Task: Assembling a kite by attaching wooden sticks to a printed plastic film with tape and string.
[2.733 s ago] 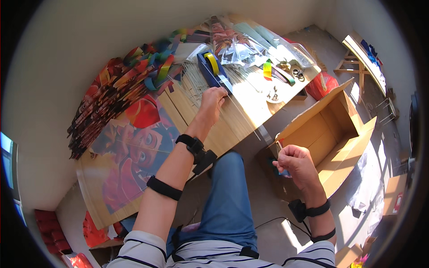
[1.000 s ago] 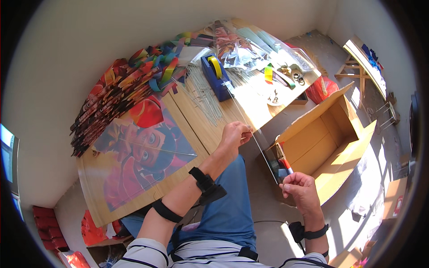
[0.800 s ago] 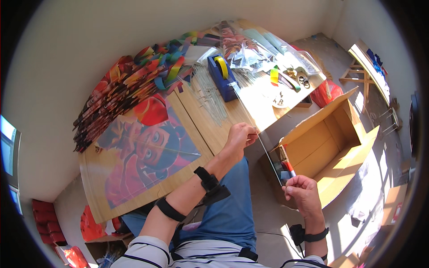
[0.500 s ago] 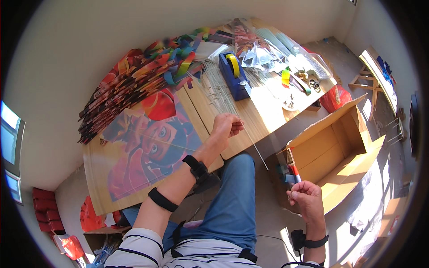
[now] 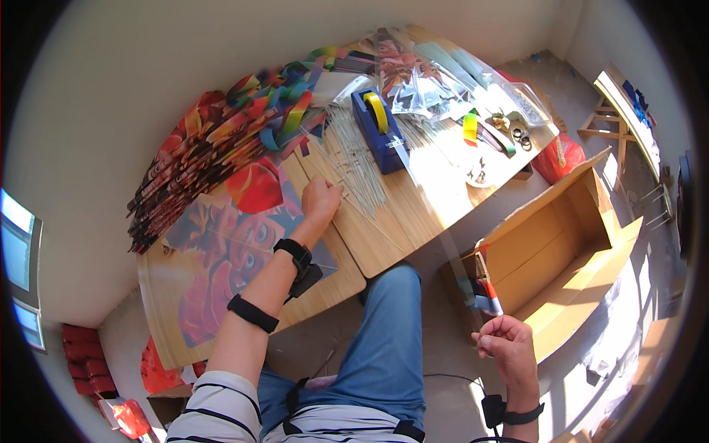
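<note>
My left hand (image 5: pixel 321 201) is closed over the table, above the upper edge of a printed kite sheet (image 5: pixel 214 295) with a cartoon figure. A thin pale stick (image 5: pixel 373 225) slants from its fingers toward the table's near edge. To the right, my right hand (image 5: pixel 509 345) is pinched on the end of a clear tape strip (image 5: pixel 452 262), which stretches back to a blue tape dispenser (image 5: pixel 380 136) with a yellow core. More thin pale sticks (image 5: pixel 354 166) lie loose beside the dispenser. A red piece (image 5: pixel 255 186) lies on the sheet's upper part.
Folded, colourful printed pieces (image 5: pixel 199 166) are heaped along the table's far left. Plastic-wrapped prints (image 5: pixel 413 77) and small rings (image 5: pixel 521 137) lie at the far right. An open cardboard box (image 5: pixel 543 247) stands right of the table, beyond my right hand. A red bag (image 5: pixel 559 156) sits behind it.
My left hand has moved left and slightly up, with the thin stick, to the sheet's edge. My right hand has dropped slightly, and the tape strip now shows stretched from the dispenser.
</note>
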`<state>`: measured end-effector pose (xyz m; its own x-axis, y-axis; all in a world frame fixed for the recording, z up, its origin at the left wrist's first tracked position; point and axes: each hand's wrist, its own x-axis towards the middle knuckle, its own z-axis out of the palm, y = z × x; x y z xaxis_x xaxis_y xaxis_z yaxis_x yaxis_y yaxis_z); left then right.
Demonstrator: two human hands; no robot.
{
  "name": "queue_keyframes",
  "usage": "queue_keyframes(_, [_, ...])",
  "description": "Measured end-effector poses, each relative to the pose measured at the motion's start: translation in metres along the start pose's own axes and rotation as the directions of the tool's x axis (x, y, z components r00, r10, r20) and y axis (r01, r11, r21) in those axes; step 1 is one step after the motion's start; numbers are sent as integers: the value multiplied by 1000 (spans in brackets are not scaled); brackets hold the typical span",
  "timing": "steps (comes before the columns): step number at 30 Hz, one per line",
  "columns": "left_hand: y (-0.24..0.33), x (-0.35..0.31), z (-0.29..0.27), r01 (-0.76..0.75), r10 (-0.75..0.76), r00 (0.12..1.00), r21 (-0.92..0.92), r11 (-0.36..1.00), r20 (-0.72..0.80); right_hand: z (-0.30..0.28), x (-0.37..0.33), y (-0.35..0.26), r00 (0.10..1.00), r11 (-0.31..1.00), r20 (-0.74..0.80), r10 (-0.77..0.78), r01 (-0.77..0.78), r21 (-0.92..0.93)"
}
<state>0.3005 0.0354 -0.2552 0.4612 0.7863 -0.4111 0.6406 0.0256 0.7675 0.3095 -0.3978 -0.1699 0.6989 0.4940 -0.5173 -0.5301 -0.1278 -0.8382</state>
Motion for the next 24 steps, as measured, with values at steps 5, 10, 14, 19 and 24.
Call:
queue_keyframes(5, [52, 25, 12, -786, 894, 446, 458, 416, -47, 2, -2, -1, 1000, 1000, -4, 9, -9, 14])
queue_keyframes(10, [100, 49, 20, -747, 973, 193, 661, 65, 123, 8, -4, -7, 1000, 999, 19, 5, -6, 41])
queue_keyframes(14, [114, 58, 23, -673, 928, 320, 735, 80, 192, 8, -6, -10, 999, 1000, 27, -20, 19, 20])
queue_keyframes(19, [134, 53, 23, -642, 845, 470, 756, 130, 254, 5, -1, -10, 999, 998, 40, -25, 22, 55])
queue_keyframes(24, [130, 57, 28, -660, 883, 446, 720, 215, 145, -1, 9, 6, 998, 990, -26, 61, -57, 131])
